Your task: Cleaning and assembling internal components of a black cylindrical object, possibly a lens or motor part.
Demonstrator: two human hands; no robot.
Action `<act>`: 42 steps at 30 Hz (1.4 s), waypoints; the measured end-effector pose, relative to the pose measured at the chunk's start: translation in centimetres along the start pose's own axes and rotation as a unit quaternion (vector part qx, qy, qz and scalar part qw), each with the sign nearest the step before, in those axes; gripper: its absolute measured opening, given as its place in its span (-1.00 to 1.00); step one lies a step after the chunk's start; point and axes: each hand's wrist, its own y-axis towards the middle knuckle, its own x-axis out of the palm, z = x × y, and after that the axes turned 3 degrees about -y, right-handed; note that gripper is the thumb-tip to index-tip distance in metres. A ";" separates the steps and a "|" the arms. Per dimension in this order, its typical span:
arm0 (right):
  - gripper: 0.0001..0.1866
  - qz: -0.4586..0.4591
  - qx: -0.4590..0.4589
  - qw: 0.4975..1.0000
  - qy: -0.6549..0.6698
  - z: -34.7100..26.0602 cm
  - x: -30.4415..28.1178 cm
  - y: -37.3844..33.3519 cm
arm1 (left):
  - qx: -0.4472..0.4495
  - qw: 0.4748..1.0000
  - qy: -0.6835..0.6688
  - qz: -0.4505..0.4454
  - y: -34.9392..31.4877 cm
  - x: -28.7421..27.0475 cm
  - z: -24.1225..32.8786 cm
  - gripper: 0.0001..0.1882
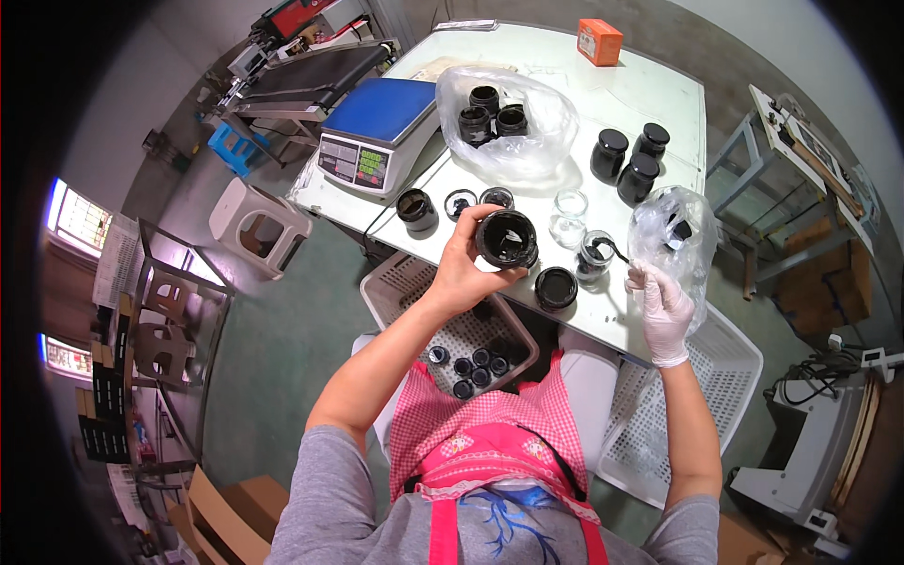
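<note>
My left hand (460,275), bare, grips a dark jar (508,241) above the table's near edge. The jar is lidless and its mouth tips toward me, with glossy black on the inside. My right hand (662,313), in a white glove, pinches a thin black tool (616,250); whether it is a spoon or a spatula does not show. The tool's far end is over or in a small clear jar (593,260) with dark stuff inside. Close by are another clear jar (567,229), a dark jar (556,289) and an open dark jar (416,211).
A blue-topped scale (377,113) stands at the left. Behind the jars, a plastic bag (551,132) holds dark jars; lidded black jars (610,155) stand right of it. Another bag (670,235) lies near my right hand. Crates (395,273) (725,377) sit below the table (650,104).
</note>
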 end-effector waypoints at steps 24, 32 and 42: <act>-0.73 0.092 0.148 0.969 0.175 0.8 -0.1 1.3 | -0.034 0.994 -0.047 0.090 -4.6 -3.1 -2.2 -0.11; -0.75 0.092 0.161 0.970 0.155 0.9 -0.2 1.4 | -0.053 0.972 0.042 0.223 -6.2 -5.6 -7.2 -0.17; -0.74 0.072 0.176 0.972 0.137 0.7 -0.2 1.3 | -0.119 0.903 0.223 0.348 -4.6 -6.8 -13.2 0.04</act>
